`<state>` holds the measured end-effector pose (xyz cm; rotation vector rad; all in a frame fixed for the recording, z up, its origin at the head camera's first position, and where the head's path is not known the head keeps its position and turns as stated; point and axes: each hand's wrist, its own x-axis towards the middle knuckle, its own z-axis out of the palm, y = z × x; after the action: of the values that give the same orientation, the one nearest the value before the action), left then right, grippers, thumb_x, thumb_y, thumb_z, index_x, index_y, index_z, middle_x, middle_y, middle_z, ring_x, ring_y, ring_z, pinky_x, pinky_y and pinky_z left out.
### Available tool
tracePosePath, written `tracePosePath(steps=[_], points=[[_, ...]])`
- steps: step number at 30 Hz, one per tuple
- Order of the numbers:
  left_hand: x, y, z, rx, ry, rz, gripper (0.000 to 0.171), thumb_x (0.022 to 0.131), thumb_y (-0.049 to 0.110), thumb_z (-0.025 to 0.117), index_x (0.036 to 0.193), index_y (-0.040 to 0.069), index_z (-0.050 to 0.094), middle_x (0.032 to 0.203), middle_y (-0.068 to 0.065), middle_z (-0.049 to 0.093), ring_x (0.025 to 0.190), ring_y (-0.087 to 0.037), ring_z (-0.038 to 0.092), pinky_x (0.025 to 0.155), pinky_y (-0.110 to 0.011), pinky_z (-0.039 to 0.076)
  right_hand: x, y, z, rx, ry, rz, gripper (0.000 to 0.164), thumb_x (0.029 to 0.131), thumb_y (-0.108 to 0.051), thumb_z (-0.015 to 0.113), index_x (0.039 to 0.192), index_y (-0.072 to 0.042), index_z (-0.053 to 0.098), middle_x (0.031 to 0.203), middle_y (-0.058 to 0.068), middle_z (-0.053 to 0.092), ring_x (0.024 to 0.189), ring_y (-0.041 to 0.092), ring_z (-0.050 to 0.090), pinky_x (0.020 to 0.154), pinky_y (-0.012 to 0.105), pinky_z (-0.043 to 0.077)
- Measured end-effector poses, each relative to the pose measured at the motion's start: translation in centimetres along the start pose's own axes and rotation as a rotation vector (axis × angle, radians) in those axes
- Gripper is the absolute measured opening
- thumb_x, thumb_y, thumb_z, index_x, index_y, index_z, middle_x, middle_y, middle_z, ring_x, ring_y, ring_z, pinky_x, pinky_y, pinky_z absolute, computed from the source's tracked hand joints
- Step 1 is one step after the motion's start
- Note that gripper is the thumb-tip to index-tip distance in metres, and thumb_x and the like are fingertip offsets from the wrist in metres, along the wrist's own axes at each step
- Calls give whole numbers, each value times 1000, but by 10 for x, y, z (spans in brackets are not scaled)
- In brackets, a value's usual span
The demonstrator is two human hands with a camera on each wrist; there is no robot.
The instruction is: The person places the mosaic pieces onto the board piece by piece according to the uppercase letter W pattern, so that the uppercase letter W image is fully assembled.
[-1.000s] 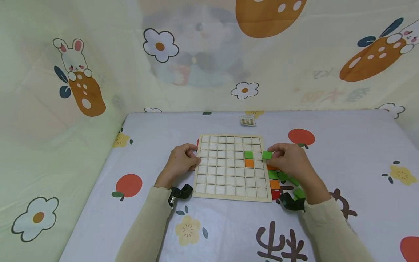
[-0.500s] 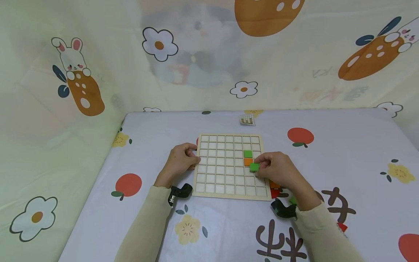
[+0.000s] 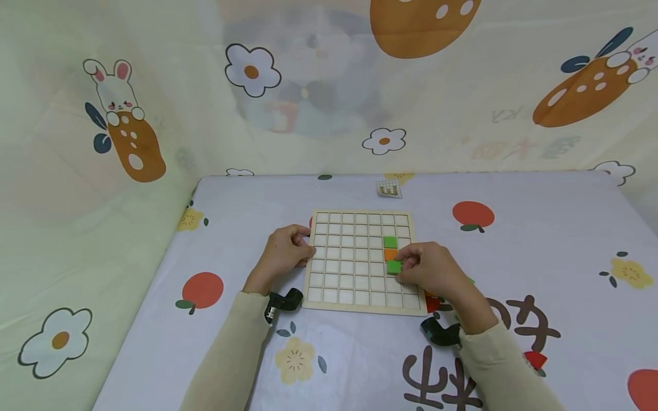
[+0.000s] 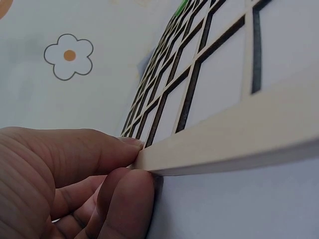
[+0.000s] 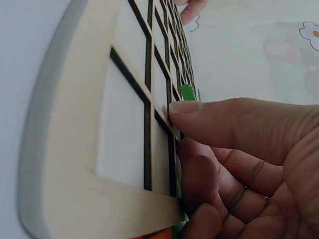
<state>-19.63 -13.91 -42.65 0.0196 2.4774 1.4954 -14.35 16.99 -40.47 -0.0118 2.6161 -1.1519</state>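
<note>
Step in hand, I judge: seating green tile (image 3: 393,268) on grid board (image 3: 365,310), just nearside of orange tile (image 3: 390,254). My right hand (image 3: 429,265) pinches green tile; full seating unclear. My left hand (image 3: 283,251) grips board's left edge. Next move likely calls for squaring tile to cell, then releasing.

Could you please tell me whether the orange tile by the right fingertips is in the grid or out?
In: the head view shows the orange tile within a cell of the grid, next to a green tile.
</note>
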Motion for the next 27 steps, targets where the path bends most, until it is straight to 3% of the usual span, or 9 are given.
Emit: tracePosePath(steps=[27], points=[[0, 1, 1, -1, 7, -1, 43, 90, 1, 78, 131, -1, 64, 85, -8, 66, 61, -13, 63, 57, -22, 54, 1, 3, 4, -8, 5, -27, 28, 83, -6, 84, 109, -4, 73, 82, 6, 62, 80, 23, 56, 63, 31, 48]])
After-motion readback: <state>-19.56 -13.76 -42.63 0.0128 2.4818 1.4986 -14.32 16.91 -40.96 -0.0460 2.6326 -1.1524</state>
